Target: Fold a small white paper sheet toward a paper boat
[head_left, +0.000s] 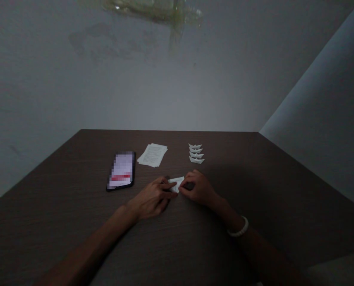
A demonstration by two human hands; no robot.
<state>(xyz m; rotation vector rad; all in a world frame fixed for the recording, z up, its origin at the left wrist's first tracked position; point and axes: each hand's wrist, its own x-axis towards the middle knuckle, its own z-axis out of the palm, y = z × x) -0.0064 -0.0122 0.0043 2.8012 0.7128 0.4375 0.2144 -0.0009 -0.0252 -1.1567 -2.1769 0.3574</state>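
A small folded piece of white paper lies on the dark wooden table between my two hands. My left hand presses its fingertips onto the paper's left side, fingers held together. My right hand pinches the paper's right edge with curled fingers; a white bracelet sits on that wrist.
Behind the hands stand several small white folded paper boats in a row. A stack of white paper sheets lies to their left. A lit phone lies at the left. Grey walls stand behind and to the right.
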